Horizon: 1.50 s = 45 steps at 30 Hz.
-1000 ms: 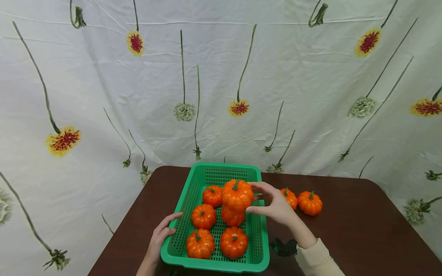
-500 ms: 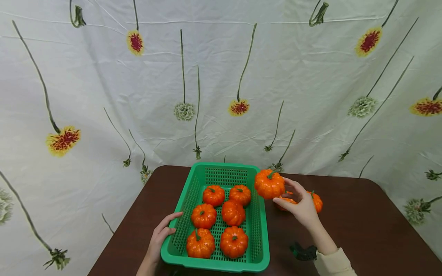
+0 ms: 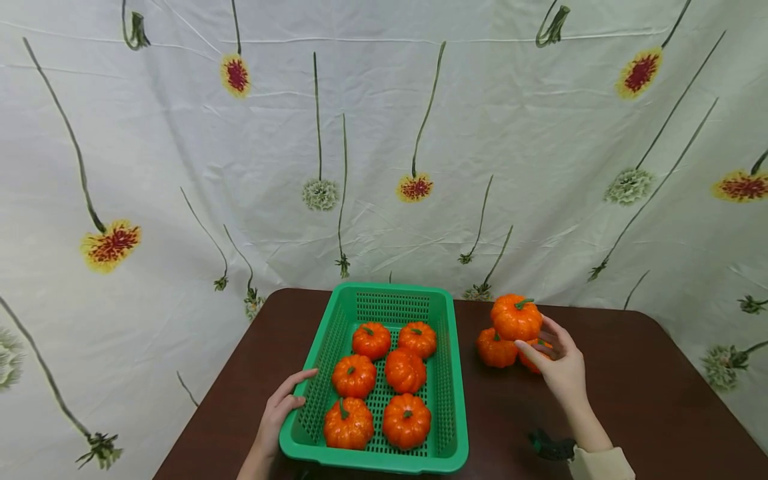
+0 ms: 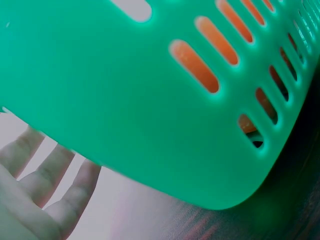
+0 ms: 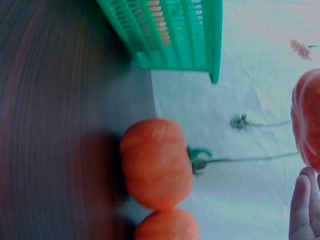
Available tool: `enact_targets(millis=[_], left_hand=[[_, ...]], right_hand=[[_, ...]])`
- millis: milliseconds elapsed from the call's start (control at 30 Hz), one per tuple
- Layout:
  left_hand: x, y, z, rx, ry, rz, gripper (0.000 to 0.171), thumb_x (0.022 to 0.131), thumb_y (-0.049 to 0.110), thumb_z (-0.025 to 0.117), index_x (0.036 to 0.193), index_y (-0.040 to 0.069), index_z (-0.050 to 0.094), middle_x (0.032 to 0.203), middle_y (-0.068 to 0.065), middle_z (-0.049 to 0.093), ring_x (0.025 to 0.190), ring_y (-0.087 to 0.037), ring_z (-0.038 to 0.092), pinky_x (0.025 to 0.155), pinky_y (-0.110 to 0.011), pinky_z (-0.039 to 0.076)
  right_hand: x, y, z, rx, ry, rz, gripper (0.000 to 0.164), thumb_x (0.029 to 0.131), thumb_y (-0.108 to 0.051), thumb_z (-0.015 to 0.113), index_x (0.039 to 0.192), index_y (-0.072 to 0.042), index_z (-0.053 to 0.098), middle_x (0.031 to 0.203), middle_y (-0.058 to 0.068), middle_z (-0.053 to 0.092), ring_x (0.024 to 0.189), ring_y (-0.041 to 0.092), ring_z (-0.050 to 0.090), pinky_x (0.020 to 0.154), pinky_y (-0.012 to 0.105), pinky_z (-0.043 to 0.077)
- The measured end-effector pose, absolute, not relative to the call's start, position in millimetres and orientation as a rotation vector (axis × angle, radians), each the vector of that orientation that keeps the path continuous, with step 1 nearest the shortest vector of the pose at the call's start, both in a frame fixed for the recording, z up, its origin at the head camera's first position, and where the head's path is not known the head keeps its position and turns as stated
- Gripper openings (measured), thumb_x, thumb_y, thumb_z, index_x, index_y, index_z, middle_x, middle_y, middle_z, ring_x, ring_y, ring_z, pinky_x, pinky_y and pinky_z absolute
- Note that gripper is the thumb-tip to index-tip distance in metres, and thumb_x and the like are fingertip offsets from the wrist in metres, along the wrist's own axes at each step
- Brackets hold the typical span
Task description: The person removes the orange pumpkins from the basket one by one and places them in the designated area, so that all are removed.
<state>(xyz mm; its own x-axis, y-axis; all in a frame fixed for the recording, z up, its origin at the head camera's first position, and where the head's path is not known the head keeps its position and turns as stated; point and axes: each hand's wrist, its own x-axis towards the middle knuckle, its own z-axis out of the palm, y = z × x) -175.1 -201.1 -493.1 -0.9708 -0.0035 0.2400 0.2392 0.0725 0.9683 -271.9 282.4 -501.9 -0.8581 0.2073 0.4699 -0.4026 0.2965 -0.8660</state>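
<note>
My right hand (image 3: 563,365) holds a small orange pumpkin (image 3: 516,319) with a green stem between thumb and fingers, in the air right of the basket. Below it, two more pumpkins stand on the table: the left pumpkin (image 3: 496,349) shows mostly, while the right pumpkin (image 3: 531,361) is partly covered by the hand. At the right edge of the right wrist view, the held pumpkin (image 5: 309,120) is cut off. My left hand (image 3: 277,412) grips the left rim of the green plastic basket (image 3: 375,457); in the left wrist view its fingertips disappear behind the rim.
Several pumpkins (image 3: 354,377) sit inside the basket in two columns, one of them tipped (image 3: 405,370). The dark brown table (image 3: 648,393) ends at a white flowered cloth (image 3: 372,133) behind. A black strap (image 3: 551,445) is by the right wrist.
The right hand has carried its pumpkin rightward from above the basket to above the two pumpkins on the table. The left hand and basket have stayed still.
</note>
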Motion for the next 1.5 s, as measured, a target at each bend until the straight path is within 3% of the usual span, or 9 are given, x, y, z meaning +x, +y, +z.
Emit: enact_targets(millis=[100,267,600,800,1000,1233,1333,1500], left_hand=[[-174.5,-200.9,-492.8,-0.234,-2.165,-2.004,0.044,0.087,-0.002,0.038,0.129,-0.004,0.053,0.127,-0.001,0.054,0.113,-0.002,0.049,0.085,-0.020,0.043],[-174.6,-201.1,-492.6,-0.212,-2.174,-2.012,0.045,0.087,-0.002,0.038,0.129,-0.004,0.053,0.127,-0.001,0.054,0.113,-0.002,0.049,0.085,-0.021,0.043],[-175.7,-201.5,-493.6,-0.210,-2.186,-2.013,0.045,0.086,-0.001,0.039,0.129,-0.003,0.053,0.129,-0.007,0.053,0.114,-0.001,0.048,0.085,-0.020,0.043],[-175.3,-201.1,-493.0,-0.204,-2.178,-2.026,0.045,0.086,-0.002,0.038,0.129,-0.003,0.053,0.131,-0.010,0.052,0.112,-0.003,0.049,0.084,-0.022,0.044],[-174.9,-200.9,-492.7,-0.216,-2.152,-2.063,0.045,0.086,-0.002,0.038,0.129,-0.006,0.051,0.129,-0.006,0.053,0.111,-0.006,0.052,0.083,-0.025,0.047],[-174.5,-200.9,-492.7,-0.220,-2.157,-2.046,0.045,0.087,-0.002,0.039,0.130,-0.005,0.052,0.129,-0.007,0.053,0.112,-0.003,0.050,0.084,-0.023,0.045],[-174.6,-200.8,-492.7,-0.231,-2.160,-2.031,0.045,0.087,-0.002,0.039,0.130,-0.005,0.051,0.128,-0.005,0.054,0.112,-0.003,0.049,0.084,-0.022,0.044],[-174.9,-200.7,-493.0,-0.233,-2.166,-2.018,0.044,0.087,-0.002,0.039,0.130,-0.004,0.052,0.129,-0.007,0.053,0.113,-0.002,0.048,0.085,-0.021,0.043]], right_hand=[[-279.5,299.7,-518.8,0.106,-2.039,1.567,0.066,0.077,-0.013,0.077,0.137,-0.018,0.051,0.130,0.004,0.053,0.101,0.005,0.057,0.074,0.013,0.046],[-264.5,306.3,-506.6,-0.073,-1.987,1.612,0.067,0.074,-0.016,0.079,0.136,-0.017,0.052,0.126,0.003,0.055,0.090,0.004,0.060,0.070,0.012,0.046],[-264.8,332.8,-520.6,-0.353,-1.965,1.481,0.068,0.072,-0.032,0.080,0.134,-0.030,0.051,0.128,-0.002,0.050,0.092,0.000,0.057,0.067,0.010,0.045],[-264.3,343.6,-528.4,-0.458,-1.937,1.452,0.071,0.073,-0.032,0.080,0.136,-0.025,0.049,0.130,0.000,0.048,0.090,-0.004,0.054,0.065,0.008,0.042],[-266.2,350.0,-537.8,-0.559,-1.893,1.460,0.074,0.072,-0.037,0.079,0.137,-0.023,0.048,0.127,0.001,0.049,0.091,-0.001,0.052,0.065,0.007,0.041],[-246.4,331.3,-508.1,-0.713,-1.962,1.474,0.078,0.077,-0.036,0.075,0.141,-0.010,0.040,0.132,0.010,0.045,0.087,-0.004,0.044,0.060,0.006,0.037],[-236.9,322.1,-495.0,-0.751,-2.027,1.460,0.081,0.080,-0.037,0.071,0.143,-0.002,0.033,0.136,0.019,0.041,0.089,0.000,0.042,0.059,0.006,0.035],[-234.9,320.1,-493.4,-0.820,-2.091,1.477,0.086,0.081,-0.041,0.068,0.144,0.000,0.028,0.139,0.023,0.037,0.097,0.013,0.045,0.057,0.005,0.033]])
